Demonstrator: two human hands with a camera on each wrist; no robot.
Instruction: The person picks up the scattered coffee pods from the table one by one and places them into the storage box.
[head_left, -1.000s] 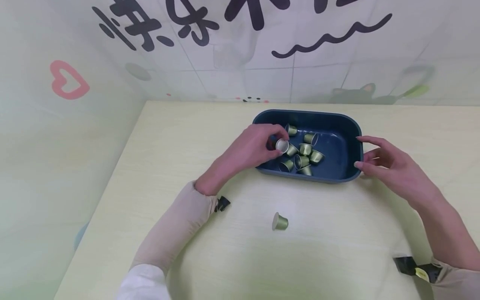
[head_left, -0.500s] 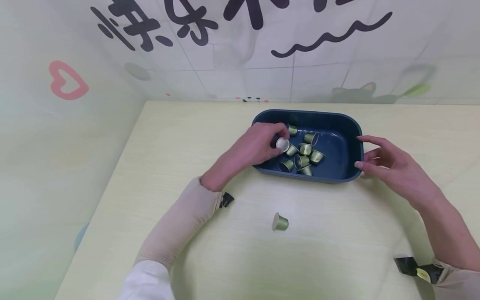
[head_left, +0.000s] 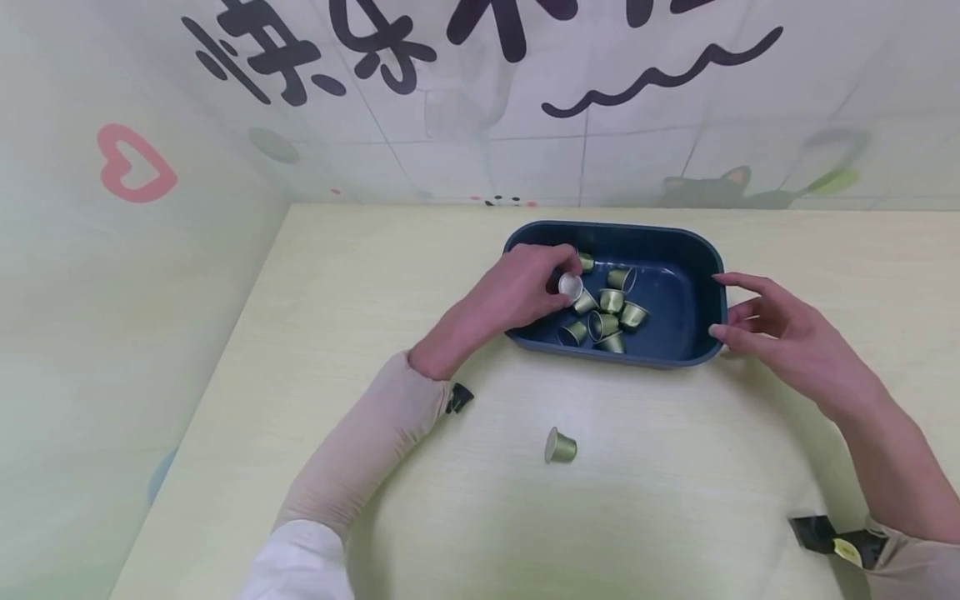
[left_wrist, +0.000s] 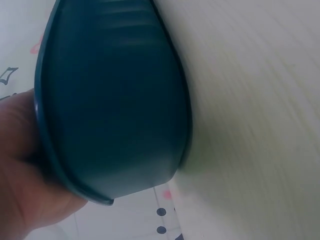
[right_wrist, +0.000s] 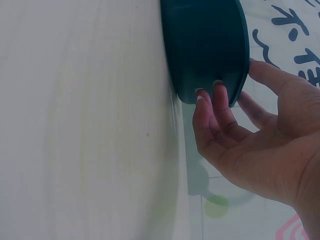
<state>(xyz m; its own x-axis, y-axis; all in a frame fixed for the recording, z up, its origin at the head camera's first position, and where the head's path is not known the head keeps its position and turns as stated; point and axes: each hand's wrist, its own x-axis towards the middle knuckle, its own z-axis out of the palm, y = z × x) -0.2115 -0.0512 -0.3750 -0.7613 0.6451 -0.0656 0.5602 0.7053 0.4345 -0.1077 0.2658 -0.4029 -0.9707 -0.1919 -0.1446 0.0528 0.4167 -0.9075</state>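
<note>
A dark blue oblong bin [head_left: 671,300] stands near the table's back edge with several green coffee capsules [head_left: 612,301] lying loose in it. My left hand [head_left: 513,287] reaches over the bin's left end and pinches a capsule [head_left: 571,287], its pale lid facing up. In the left wrist view the bin's outer wall [left_wrist: 115,100] hides the fingertips. At the right end my right hand [head_left: 795,337] holds the bin, thumb and forefinger at the rim. The right wrist view shows its other fingers [right_wrist: 222,107] curled against the outer wall.
A single green capsule [head_left: 561,447] lies on its side on the pale table [head_left: 660,500], in front of the bin. Behind the table hangs a printed white sheet [head_left: 465,167]. Dark straps [head_left: 840,537] sit at the sleeves.
My left hand has shifted slightly to the right inside the bin, carrying the pinched capsule along. The right hand, bin and capsule on the table have stayed put.
</note>
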